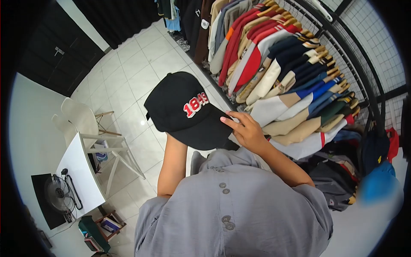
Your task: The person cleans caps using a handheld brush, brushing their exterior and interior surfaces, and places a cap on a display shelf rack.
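Observation:
A black baseball cap (175,103) with a raised red and white "1849" on its front is held up in front of my chest, brim tilted toward the lower right. My left forearm (172,167) runs up under the cap. The left hand itself is hidden beneath or inside the cap, which it supports. My right hand (246,132) is at the right edge of the brim (199,132). Two of its fingers are stretched out and apart, their tips against the brim. Its thumb is not clearly visible.
Many jackets (295,77) hang on a black rack (359,55) to the right. Below them are dark bags (327,180) and a blurred blue cap (379,182). At left stand a white table (83,171) with a fan (60,192), and white chairs (79,115). Tiled floor (132,81) lies ahead.

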